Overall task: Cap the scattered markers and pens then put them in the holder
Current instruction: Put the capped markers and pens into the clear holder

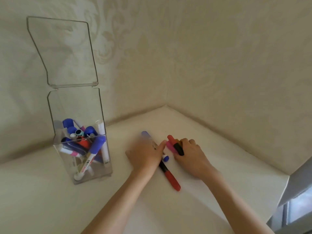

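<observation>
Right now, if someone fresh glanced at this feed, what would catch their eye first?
Probably the clear holder standing at the left with its lid flipped up, already stuffed with blue, pink and white markers. Next, the two hands meeting at centre over the last loose pens: the right hand curled around a red, pink and black bunch, the left hand flat on the table. A red-and-black marker lies between the wrists.

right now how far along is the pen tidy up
Mostly done: the clear holder, lid open, already stands full of markers. In hand: the right hand gathers a red, pink and black bunch; the left hand lies over a blurred blue-capped marker. Left: the red and black marker on the table.
</observation>
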`<state>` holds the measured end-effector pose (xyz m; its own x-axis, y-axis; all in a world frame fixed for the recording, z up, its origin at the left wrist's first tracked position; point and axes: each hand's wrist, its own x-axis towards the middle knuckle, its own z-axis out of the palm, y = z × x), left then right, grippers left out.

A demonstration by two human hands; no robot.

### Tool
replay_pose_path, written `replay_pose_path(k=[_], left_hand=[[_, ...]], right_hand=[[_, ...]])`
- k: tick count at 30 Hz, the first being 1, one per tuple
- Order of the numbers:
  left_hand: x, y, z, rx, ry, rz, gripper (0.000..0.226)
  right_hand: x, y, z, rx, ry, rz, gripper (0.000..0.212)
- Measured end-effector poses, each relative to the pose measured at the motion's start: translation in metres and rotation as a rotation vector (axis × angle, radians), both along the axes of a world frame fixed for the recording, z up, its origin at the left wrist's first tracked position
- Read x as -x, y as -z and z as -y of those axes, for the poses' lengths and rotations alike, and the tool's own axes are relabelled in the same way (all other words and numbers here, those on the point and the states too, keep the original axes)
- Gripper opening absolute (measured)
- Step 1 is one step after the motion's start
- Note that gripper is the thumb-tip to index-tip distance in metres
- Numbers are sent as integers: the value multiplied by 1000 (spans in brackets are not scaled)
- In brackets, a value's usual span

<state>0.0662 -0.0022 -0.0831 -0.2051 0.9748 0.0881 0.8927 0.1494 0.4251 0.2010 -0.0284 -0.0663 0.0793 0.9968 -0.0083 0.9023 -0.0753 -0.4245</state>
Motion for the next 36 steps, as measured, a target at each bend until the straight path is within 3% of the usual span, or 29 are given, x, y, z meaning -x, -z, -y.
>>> replay_pose_path(k=[6,8,10,13,14,17,21,27,31,34,36], left_hand=[[-7,-4,-18,36,3,-37,41],[-2,-6,-21,47,26,20,39],[6,-8,-19,7,53,198,35],[17,-15,-8,-78,154,731,17],[21,-19,-3,-108,187,828,12],[31,-31,14,-210,243,968,10],[43,-49,48,-256,363,1217,19],[64,-84,56,-284,375,1144,26],[78,-113,70,-332,315,1219,13],[101,-132,74,-362,335,1151,25],[116,-142,74,-398,356,1090,18]], right_hand=[[-3,-1,-5,-49,69,47,24],[-6,-4,-7,-63,82,-44,30],[-9,-5,-8,-90,93,-195,37],[-10,-13,-8,-186,77,-370,31],[-8,-19,-6,-226,54,-479,27],[6,-39,2,-313,-2,-829,15],[26,-56,14,-230,-38,-1228,8],[59,-76,25,-47,-181,-1352,11],[80,-98,31,-136,-362,-1206,23],[92,-116,32,-178,-462,-1151,22],[104,-123,29,-186,-490,-1124,19]])
